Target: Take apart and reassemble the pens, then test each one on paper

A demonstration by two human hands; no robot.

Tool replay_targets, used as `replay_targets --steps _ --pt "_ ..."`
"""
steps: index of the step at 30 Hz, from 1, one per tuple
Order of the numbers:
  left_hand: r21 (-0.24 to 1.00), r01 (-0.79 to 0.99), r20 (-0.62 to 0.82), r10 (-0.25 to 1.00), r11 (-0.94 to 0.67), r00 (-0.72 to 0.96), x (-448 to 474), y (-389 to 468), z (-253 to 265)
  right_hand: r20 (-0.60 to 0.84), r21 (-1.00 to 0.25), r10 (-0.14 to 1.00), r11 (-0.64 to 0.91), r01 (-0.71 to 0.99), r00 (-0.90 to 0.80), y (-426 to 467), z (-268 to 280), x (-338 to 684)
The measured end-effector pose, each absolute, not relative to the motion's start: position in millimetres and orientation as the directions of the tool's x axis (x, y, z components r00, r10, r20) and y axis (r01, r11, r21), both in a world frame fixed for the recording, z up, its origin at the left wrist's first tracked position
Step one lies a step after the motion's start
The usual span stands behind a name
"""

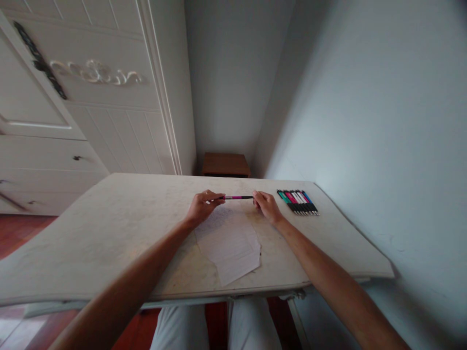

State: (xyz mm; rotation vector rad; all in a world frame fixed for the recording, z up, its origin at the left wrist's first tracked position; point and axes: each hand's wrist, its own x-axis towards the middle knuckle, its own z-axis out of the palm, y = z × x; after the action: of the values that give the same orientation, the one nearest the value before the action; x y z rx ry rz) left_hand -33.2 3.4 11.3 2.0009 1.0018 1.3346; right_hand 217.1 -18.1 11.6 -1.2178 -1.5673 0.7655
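Note:
A pink and black pen (239, 197) is held level between my two hands, above the far part of a torn sheet of paper (233, 248). My left hand (204, 205) pinches its left end, and my right hand (267, 206) grips the black right end. The paper lies on the table in front of me, with dense scribbled marks on its upper left part. To the right of my right hand, a row of several pens (298, 202) lies side by side, with green, pink, white and blue barrels and black grips.
The pale table (146, 214) has a worn, stained top and stands beside a grey wall (383, 121) on the right. A white cabinet (124, 97) rises at the left. Beyond the table's far edge is a small brown wooden piece of furniture (225, 164).

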Motion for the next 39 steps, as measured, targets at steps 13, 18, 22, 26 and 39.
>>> replay_targets --steps 13,18,22,26,39 --pt "0.738 0.424 0.503 0.847 -0.525 0.171 -34 5 14 0.358 -0.911 0.927 0.32 0.261 0.11 -13 15 221" --pt "0.721 0.462 0.503 0.849 -0.516 0.163 -37 7 14 0.421 -0.887 0.874 0.339 0.315 0.244 -11 20 233" --pt "0.705 0.455 0.504 0.836 -0.543 0.218 -36 7 14 0.422 -0.882 0.876 0.337 0.329 0.235 -6 15 239" --pt "0.727 0.397 0.507 0.828 -0.56 0.24 -35 6 16 0.45 -0.842 0.886 0.379 0.385 0.112 -4 7 234" --pt "0.976 -0.146 0.189 0.965 -0.164 0.181 -28 -2 27 0.454 -0.789 0.829 0.544 0.284 -0.327 -26 19 210"
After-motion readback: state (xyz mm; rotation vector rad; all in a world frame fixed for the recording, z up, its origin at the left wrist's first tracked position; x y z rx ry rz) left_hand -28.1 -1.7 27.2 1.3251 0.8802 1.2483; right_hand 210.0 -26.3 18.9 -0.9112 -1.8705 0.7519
